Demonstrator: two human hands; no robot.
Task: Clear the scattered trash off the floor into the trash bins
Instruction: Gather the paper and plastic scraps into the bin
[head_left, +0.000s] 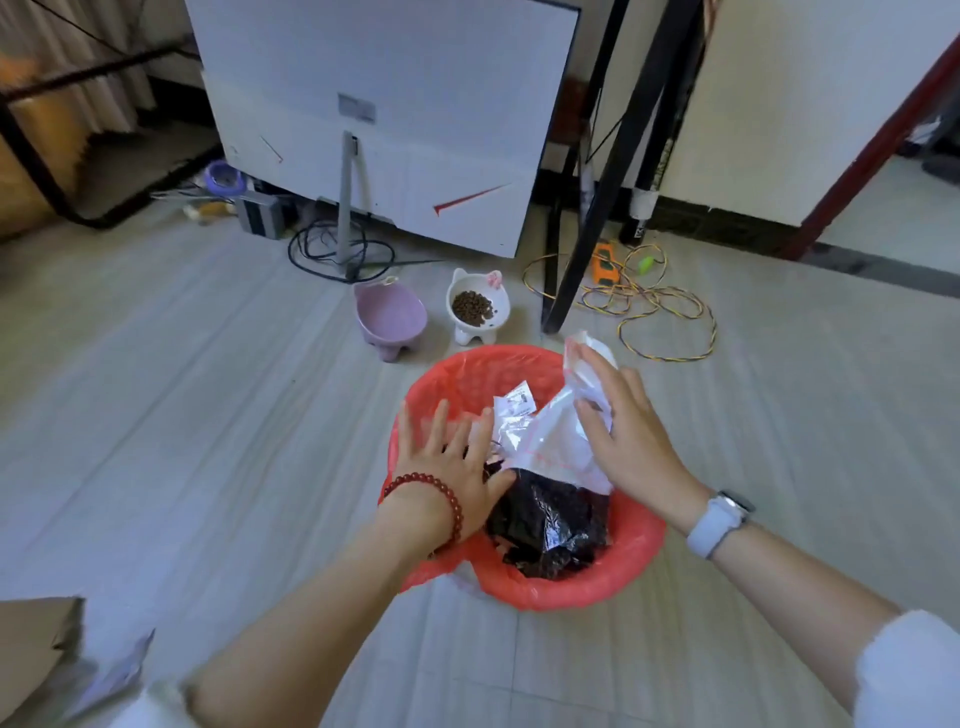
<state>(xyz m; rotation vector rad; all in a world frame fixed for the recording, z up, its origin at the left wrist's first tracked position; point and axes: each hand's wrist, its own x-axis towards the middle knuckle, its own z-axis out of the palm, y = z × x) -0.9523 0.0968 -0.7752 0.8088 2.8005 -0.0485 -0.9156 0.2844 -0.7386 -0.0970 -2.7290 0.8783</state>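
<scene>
A trash bin lined with a red bag (628, 566) stands on the floor in the middle. Inside lie a crumpled black plastic bag (550, 525), a small white paper label (514, 405) and a clear zip bag (550, 441). My left hand (452, 467), fingers spread, hovers flat over the bin's left rim and holds nothing. My right hand (628, 436) presses on the clear zip bag at the bin's right side, its fingers on the plastic. The bag's upper end sticks up past the rim.
A purple pet bowl (389, 317) and a white pet bowl with kibble (475, 306) stand just behind the bin. Coiled yellow cable (654, 306), black poles (597, 208) and a white board (384, 114) lie beyond. Cardboard (31, 649) and a plastic scrap (119, 670) lie at the lower left.
</scene>
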